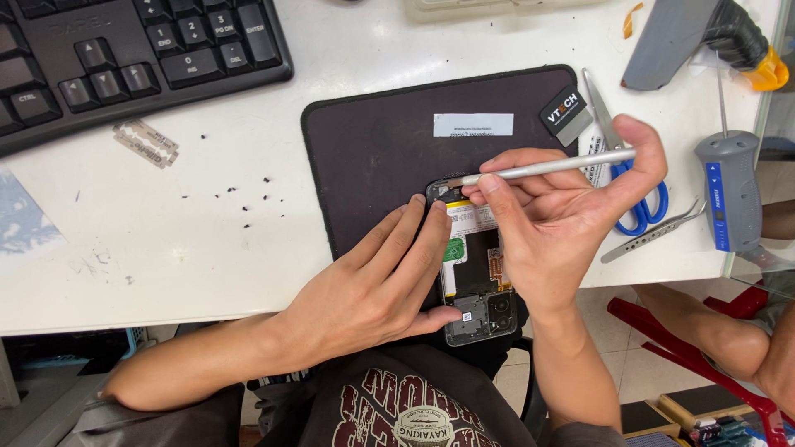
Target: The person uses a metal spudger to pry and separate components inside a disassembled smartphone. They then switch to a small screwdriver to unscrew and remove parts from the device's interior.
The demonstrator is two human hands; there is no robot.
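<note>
Silver tool (551, 167) in right hand (563, 223), lying horiz., tip left

Bright even overhead light, soft shadows under hands, sharp focus (slight edge distortion)

Slim tool (551, 167): brushed silver metal, satin sheen. Opened phone (476, 265): bare glossy parts, matt dark plastic frame, paper-like labels. Mat (373, 149): dark, matt, slightly worn, looks rubbery. Surface (207, 223): white, smooth, scuffed. Razor blade (146, 143): thin dull metal. Keyboard (124, 50): black matt plastic. Scissors (625, 157): shiny steel blades, blue plastic handles. Tweezers (654, 232): polished metal.
</note>
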